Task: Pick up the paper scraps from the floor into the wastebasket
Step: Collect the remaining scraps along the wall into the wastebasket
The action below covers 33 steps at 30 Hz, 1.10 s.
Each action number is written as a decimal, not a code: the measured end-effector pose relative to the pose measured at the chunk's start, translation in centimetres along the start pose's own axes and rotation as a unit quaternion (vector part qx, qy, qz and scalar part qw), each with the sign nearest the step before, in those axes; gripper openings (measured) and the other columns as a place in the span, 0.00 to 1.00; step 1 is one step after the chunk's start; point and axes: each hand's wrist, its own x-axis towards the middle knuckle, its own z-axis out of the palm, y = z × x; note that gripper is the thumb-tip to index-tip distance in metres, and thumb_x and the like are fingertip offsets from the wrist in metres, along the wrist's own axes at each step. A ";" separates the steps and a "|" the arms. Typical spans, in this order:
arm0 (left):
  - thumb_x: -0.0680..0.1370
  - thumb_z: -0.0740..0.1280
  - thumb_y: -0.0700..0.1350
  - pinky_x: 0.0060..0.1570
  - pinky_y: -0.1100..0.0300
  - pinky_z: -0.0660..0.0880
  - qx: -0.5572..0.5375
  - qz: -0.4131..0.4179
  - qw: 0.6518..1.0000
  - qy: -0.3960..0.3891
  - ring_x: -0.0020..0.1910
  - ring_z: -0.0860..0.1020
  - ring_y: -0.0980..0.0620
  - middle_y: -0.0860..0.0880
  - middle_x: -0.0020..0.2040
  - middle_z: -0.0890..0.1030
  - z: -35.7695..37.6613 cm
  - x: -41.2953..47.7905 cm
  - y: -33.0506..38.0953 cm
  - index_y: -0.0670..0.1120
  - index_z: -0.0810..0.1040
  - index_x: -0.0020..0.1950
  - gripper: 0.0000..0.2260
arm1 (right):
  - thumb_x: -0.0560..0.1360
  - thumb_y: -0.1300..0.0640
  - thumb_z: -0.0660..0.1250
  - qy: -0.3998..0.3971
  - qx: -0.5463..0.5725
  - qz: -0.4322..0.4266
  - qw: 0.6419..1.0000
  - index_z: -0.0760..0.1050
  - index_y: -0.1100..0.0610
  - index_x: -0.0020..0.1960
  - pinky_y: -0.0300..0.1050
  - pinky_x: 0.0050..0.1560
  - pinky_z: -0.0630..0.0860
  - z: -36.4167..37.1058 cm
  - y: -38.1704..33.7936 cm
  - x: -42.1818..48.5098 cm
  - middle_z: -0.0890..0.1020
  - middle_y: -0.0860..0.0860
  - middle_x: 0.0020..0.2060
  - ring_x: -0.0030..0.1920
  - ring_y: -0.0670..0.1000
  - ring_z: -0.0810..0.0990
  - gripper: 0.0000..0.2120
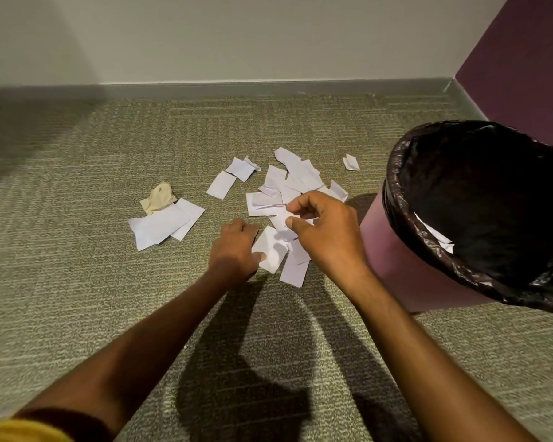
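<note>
White paper scraps (296,180) lie in a loose pile on the carpet, just left of the pink wastebasket (383,250) with its black liner. My left hand (235,247) is at the pile's near edge, its curled fingers and thumb pinching one white scrap (270,250). My right hand (324,232) hovers over the pile's middle with curled fingers, thumb and forefinger slightly apart above a scrap. Larger white pieces (163,224) and a crumpled beige wad (160,197) lie further left. One small scrap (351,162) sits alone near the basket. A few scraps (438,237) are inside the liner.
A pale wall with a grey baseboard (237,89) runs along the back. A purple wall (524,74) closes the right corner behind the basket. Bare carpet (61,266) stretches to the left and in front.
</note>
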 end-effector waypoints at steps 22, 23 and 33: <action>0.70 0.77 0.69 0.65 0.44 0.73 0.054 0.050 0.997 0.010 0.71 0.69 0.43 0.45 0.71 0.71 1.4 0.4 1.0 0.49 0.72 0.73 0.40 | 0.80 0.38 0.70 -0.093 -0.371 0.044 0.923 0.69 0.57 0.77 0.59 0.69 0.76 5.4 9.4 -1.7 0.75 0.57 0.73 0.71 0.61 0.73 0.34; 0.69 0.77 0.69 0.65 0.44 0.74 0.057 0.053 0.997 0.009 0.70 0.70 0.43 0.45 0.71 0.71 1.4 0.4 1.2 0.48 0.72 0.73 0.41 | 0.80 0.43 0.69 -0.087 -0.375 0.035 0.922 0.71 0.58 0.75 0.58 0.68 0.76 5.4 9.5 -1.6 0.77 0.57 0.71 0.69 0.61 0.75 0.29; 0.72 0.77 0.60 0.62 0.43 0.77 0.099 0.086 0.991 -0.007 0.68 0.71 0.38 0.39 0.69 0.72 1.1 0.1 2.1 0.41 0.74 0.69 0.34 | 0.81 0.59 0.68 -0.059 -0.331 -0.002 0.942 0.83 0.60 0.54 0.55 0.56 0.79 4.9 10.5 -1.1 0.84 0.56 0.54 0.55 0.60 0.80 0.06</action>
